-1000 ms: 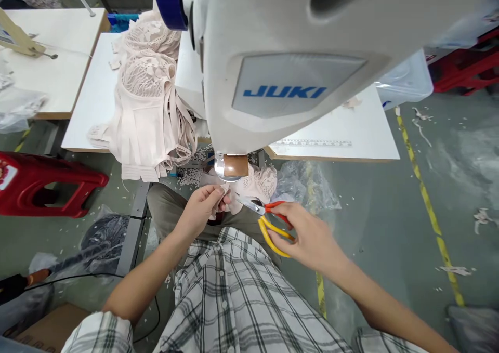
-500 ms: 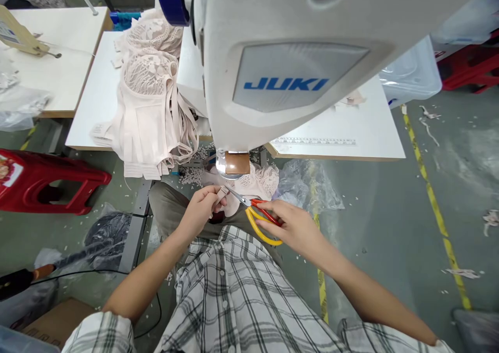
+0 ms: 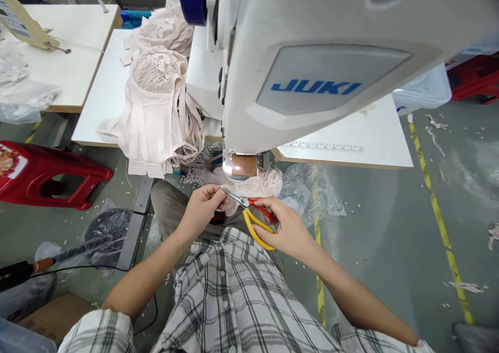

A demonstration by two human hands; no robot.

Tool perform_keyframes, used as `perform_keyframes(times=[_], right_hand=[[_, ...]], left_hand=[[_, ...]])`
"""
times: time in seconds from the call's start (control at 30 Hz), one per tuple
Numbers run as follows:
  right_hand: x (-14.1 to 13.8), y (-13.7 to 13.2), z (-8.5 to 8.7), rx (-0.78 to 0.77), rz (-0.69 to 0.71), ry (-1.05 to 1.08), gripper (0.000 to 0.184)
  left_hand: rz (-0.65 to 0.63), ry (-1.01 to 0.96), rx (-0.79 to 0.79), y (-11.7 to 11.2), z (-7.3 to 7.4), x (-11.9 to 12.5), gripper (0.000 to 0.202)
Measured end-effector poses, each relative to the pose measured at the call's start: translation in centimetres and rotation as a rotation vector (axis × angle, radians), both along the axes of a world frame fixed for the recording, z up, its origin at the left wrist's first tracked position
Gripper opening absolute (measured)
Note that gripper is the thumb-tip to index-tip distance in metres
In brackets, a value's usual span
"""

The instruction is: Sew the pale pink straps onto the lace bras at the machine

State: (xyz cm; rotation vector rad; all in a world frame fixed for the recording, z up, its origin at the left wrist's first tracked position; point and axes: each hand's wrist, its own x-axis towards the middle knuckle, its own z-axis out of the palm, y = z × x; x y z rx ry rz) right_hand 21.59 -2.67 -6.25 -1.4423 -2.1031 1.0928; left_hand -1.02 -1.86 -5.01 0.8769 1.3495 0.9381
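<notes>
My right hand (image 3: 286, 228) is closed around the handles of a pair of scissors (image 3: 259, 231), one handle red and one yellow. The blades point left and their tips meet the fingertips of my left hand (image 3: 203, 210). Between that hand's thumb and fingers a bit of pale pink fabric is pinched, mostly hidden by the fingers. A pale pink lace bra (image 3: 263, 182) hangs just beyond, under the head of the JUKI sewing machine (image 3: 244, 129). Whether the pinched fabric belongs to this bra I cannot tell.
A pile of pale pink bras (image 3: 156, 108) lies on the white table left of the machine. A ruler strip (image 3: 323, 146) runs along the right table edge. Red stools (image 3: 54, 173) stand at the left and far right. Clear plastic (image 3: 312, 192) hangs below the table.
The scissors' handles have come closer together and the blades sit nearer my left fingertips. The fabric tab that stuck out there is now mostly covered. The view has shifted slightly.
</notes>
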Motion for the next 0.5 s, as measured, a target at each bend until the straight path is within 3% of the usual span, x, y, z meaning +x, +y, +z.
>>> perform_keyframes(times=[0.37, 0.5], right_hand=[[-0.2, 0.9, -0.5, -0.063, -0.002, 0.025, 0.036], [1.3, 0.3, -0.7, -0.09, -0.075, 0.01, 0.033]], left_hand=[[-0.011, 0.164, 0.074, -0.1, 0.3, -0.8, 0.033], [0.049, 0.085, 0.083, -0.7, 0.2, -0.9, 0.035]])
